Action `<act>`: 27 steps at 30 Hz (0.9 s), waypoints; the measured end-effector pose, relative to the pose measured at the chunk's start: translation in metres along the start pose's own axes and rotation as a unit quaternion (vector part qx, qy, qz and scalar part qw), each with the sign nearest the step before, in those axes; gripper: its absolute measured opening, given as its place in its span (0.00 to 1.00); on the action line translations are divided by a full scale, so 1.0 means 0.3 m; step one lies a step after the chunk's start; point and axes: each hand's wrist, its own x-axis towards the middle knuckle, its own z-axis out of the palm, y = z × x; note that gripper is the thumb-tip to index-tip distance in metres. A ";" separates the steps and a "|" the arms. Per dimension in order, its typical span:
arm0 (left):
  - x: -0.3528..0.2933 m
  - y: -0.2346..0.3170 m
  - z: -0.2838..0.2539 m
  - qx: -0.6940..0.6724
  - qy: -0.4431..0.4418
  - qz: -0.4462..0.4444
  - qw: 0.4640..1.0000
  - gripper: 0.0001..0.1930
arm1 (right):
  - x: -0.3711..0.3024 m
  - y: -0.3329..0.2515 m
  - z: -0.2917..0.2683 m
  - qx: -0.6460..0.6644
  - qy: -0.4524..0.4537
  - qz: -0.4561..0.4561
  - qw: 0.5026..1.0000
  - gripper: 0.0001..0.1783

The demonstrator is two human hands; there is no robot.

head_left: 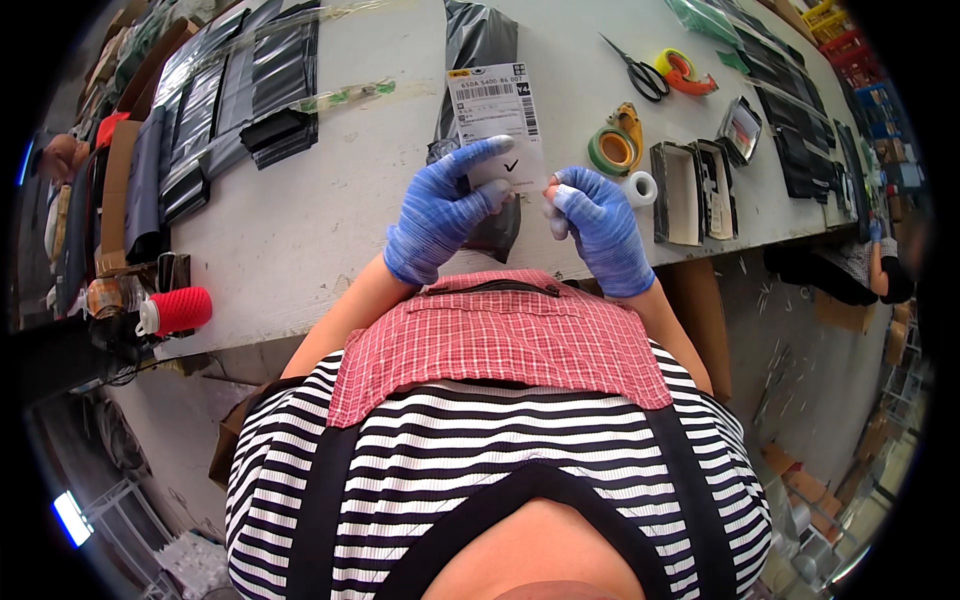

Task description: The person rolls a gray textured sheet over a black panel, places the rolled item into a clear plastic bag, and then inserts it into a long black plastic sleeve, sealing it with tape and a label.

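Note:
A white shipping label [497,112] with barcodes and a check mark is held over a grey plastic mailing bag [482,32] that lies lengthwise on the table. My left hand [440,205], in a blue glove with pale fingertips, grips the label's lower left part between thumb and fingers. At the lower right corner my right hand [602,222], gloved alike, pinches the label's edge; a bare fingertip shows through the glove. Part of the bag is hidden beneath the label and my left hand.
Right of my hands are a tape roll [612,150], a white roll [640,189], scissors [640,75], a red tape dispenser [688,74] and open black boxes [677,195]. Packed grey bags [285,70] lie left. A red-wrapped bottle [178,311] sits at the near left edge.

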 end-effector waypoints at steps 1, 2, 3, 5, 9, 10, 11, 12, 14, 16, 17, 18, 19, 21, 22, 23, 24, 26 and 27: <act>-0.002 0.001 -0.001 0.001 -0.007 -0.002 1.000 0.25 | -0.002 0.001 0.001 -0.001 -0.002 -0.004 1.000 0.09; -0.004 0.005 0.002 0.001 -0.006 -0.002 1.000 0.25 | -0.005 0.002 0.002 -0.001 -0.003 -0.008 1.000 0.10; -0.006 0.011 0.007 -0.016 -0.002 -0.012 1.000 0.26 | -0.005 0.002 0.001 -0.002 -0.005 -0.009 1.000 0.10; -0.007 0.007 0.014 -0.032 0.004 -0.021 0.999 0.27 | -0.008 0.006 -0.001 -0.002 0.000 -0.016 1.000 0.10; 0.028 -0.015 -0.009 0.228 0.102 0.142 0.958 0.27 | -0.004 0.015 0.002 0.017 0.021 -0.047 0.999 0.09; 0.035 -0.014 -0.022 0.383 0.147 0.232 0.882 0.25 | -0.003 0.013 0.006 0.021 0.021 -0.057 0.998 0.08; 0.036 -0.007 -0.036 0.426 0.129 0.267 0.855 0.21 | -0.001 0.012 0.009 0.024 0.021 -0.067 0.997 0.07; 0.028 0.009 -0.027 0.427 0.130 0.266 0.855 0.21 | 0.001 0.014 0.012 0.024 0.020 -0.066 0.997 0.07; 0.011 0.040 0.004 0.133 -0.043 -0.001 0.990 0.18 | 0.007 0.020 0.018 -0.014 0.000 -0.084 0.996 0.07; 0.017 0.018 0.021 0.107 -0.064 0.003 0.992 0.17 | 0.010 0.021 0.028 -0.053 -0.012 -0.096 0.994 0.07; 0.018 0.011 0.024 0.058 -0.077 -0.025 0.995 0.17 | 0.011 0.021 0.033 -0.091 -0.023 -0.109 0.990 0.06; 0.019 0.006 0.026 0.008 -0.093 -0.054 0.994 0.17 | 0.010 0.024 0.033 -0.091 -0.022 -0.109 0.990 0.06; 0.018 0.024 0.025 -0.019 -0.093 -0.085 0.992 0.15 | 0.010 0.029 0.033 -0.146 -0.012 -0.143 0.979 0.06; 0.025 0.015 0.013 -0.017 -0.091 -0.109 0.990 0.14 | 0.005 0.028 0.039 -0.200 -0.003 -0.176 0.964 0.05; 0.028 0.009 0.007 -0.013 -0.088 -0.133 0.987 0.14 | 0.000 0.019 0.047 -0.213 -0.003 -0.180 0.960 0.05; 0.030 0.006 0.002 -0.013 -0.087 -0.132 0.987 0.14 | -0.002 0.014 0.051 -0.227 -0.002 -0.183 0.957 0.05; 0.031 0.006 0.000 0.011 -0.073 -0.130 0.989 0.13 | 0.000 0.013 0.052 -0.227 -0.004 -0.184 0.956 0.05; 0.037 -0.008 -0.011 0.034 -0.058 -0.125 0.990 0.13 | 0.004 0.018 0.045 -0.267 -0.008 -0.214 0.940 0.05; 0.048 -0.015 -0.021 0.059 -0.038 -0.094 0.993 0.13 | 0.011 0.022 0.037 -0.267 -0.009 -0.216 0.939 0.05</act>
